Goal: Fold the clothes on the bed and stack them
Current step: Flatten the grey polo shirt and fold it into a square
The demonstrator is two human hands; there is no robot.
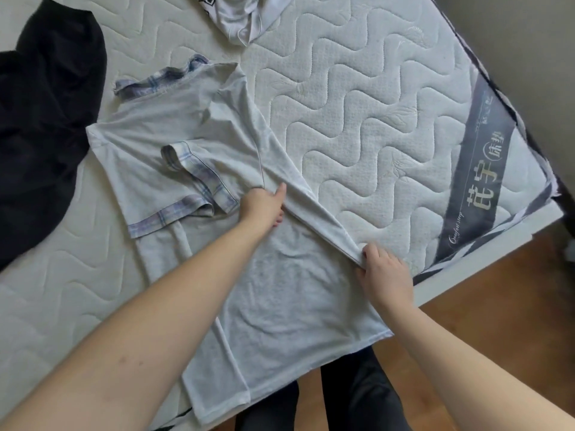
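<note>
The right hand (384, 272) pinches the folded side edge of the pale grey plaid-trimmed T-shirt (199, 144) spread mid-mattress, the left hand (264, 205) presses flat on that fold at 11 o'clock — beyond, a crumpled black garment (46, 104) at 10 o'clock, a white one (239, 17) at 12, on the quilted white bed (357, 104).

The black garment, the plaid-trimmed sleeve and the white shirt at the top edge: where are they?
Black garment (46, 113), head view: middle of the dark cloth at left.
Plaid-trimmed sleeve (199, 172), head view: plaid cuff folded onto the grey shirt.
White shirt (239, 17), head view: crumpled fabric at the top edge.
</note>
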